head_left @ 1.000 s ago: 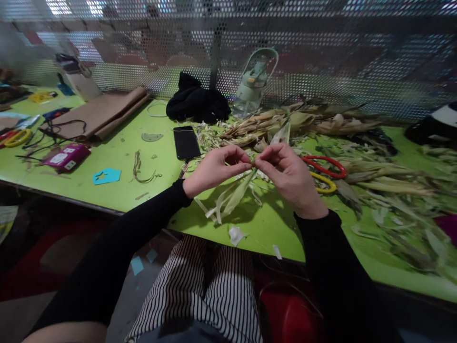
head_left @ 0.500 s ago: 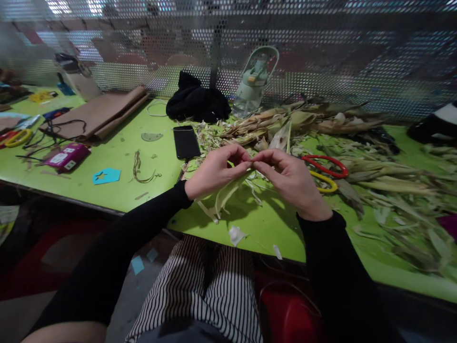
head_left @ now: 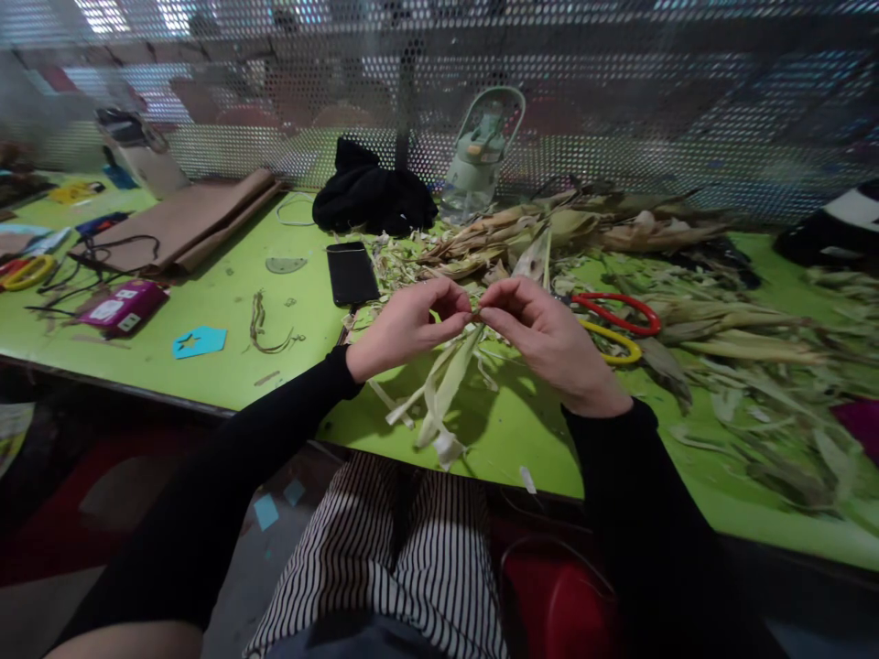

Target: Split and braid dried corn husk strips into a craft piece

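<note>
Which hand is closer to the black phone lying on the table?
The left hand. It is just to the right of the phone and slightly nearer the person. The right hand is farther off, beyond the left, beside the scissors.

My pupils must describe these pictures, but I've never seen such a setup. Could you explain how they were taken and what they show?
There is no robot here. One camera, worn on a person's head, takes every picture, looking forward and down.

The left hand and right hand are the person's own. Their fingertips meet, pinching pale green strips that look like husk; the exact grip is too small to see.

The green table bears a phone, black cloth and a lidded bottle. Dry husks lie beyond the right hand, and scissors with red and yellow handles beside it. Further left is a purple box.
</note>
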A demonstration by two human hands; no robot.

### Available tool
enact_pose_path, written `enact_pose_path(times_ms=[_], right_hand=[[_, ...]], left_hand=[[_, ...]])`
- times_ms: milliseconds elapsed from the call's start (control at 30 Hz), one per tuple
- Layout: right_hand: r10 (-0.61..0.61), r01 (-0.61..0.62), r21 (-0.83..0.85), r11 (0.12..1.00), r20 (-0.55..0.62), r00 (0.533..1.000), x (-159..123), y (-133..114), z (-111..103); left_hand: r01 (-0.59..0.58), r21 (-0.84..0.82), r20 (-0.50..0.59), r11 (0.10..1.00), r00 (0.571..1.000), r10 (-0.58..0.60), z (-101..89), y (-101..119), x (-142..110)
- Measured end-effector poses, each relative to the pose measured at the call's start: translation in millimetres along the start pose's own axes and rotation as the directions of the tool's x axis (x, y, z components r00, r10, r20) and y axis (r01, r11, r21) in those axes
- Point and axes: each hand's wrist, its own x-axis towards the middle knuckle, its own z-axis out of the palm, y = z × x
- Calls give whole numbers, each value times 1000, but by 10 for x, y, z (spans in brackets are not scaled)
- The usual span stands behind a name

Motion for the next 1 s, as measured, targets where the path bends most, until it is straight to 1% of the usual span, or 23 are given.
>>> enact_pose_path(times_ms=[67, 133, 233, 300, 367, 500, 667, 800, 900, 967, 1000], right_hand=[[-6, 8, 37, 999, -44, 999, -4, 14, 8], [7, -3, 66, 998, -51, 999, -16, 7, 10], [39, -38, 91, 995, -11, 999, -36, -31, 5], [59, -62, 100, 993, 31, 998, -40, -43, -1], [66, -71, 115, 991, 46, 997, -32, -30, -6], [55, -53, 137, 989, -16, 998, -1, 40, -7], [40, -25, 128, 991, -119, 992, 27, 92, 16], [71, -50, 160, 986, -127, 989, 28, 99, 44], [82, -60, 175, 983, -124, 989, 19, 84, 54], [70, -45, 167, 985, -149, 986, 19, 71, 45], [59, -29, 163, 986, -180, 982, 24, 70, 35]], left_hand=[[13, -18, 10, 1000, 1000, -13, -2, 0, 0], [28, -42, 6, 999, 1000, -28, -6, 7, -2], [38, -64, -10, 997, 999, -39, -5, 16, -8], [33, -42, -17, 999, 999, -34, 3, 13, -11], [17, -8, -13, 1000, 1000, -17, 14, 1, -13], [-62, 84, -26, 995, 998, 64, 25, -13, -15], [-181, 249, -83, 951, 975, 208, 36, 6, -39], [-249, 381, -92, 890, 948, 304, 61, -39, -60], [-240, 439, -108, 866, 942, 317, 72, -69, -61], [-217, 424, -141, 879, 943, 300, 66, -62, -52], [-204, 397, -157, 895, 945, 286, 57, -51, -44]])
